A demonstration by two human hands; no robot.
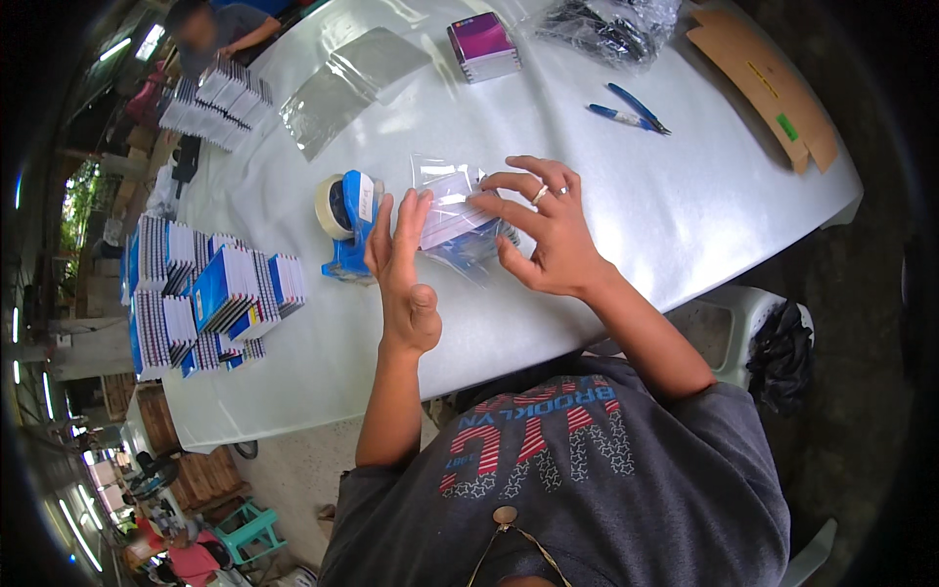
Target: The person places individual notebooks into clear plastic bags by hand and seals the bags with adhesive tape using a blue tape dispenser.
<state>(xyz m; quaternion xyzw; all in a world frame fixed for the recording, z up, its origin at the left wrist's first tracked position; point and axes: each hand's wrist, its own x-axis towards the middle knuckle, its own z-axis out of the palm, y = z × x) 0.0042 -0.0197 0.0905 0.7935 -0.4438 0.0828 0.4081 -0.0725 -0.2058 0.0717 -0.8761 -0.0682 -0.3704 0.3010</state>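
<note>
A small spiral notebook bundle in loose clear plastic wrap [455, 210] sits on the table between my hands. My left hand [403, 279] stands on edge along its left side, open, with straight fingers that seem to touch the wrap. From the right, my right hand [550, 230], wearing rings, reaches over the bundle. Its fingers are spread and bent, and some tips are at the film; whether they press on it I cannot tell. Just left of my left hand stands a blue tape dispenser [344, 259] with a roll of pale tape [333, 207].
Stacked blue spiral notebooks [210, 293] stand at the left, more notebooks [217, 103] at the far left near another person [220, 34]. Beyond my hands lie clear plastic sheets [352, 83], a purple-topped notebook stack [484, 47], blue-handled pliers [631, 110], a plastic bag [611, 29] and cardboard [758, 83].
</note>
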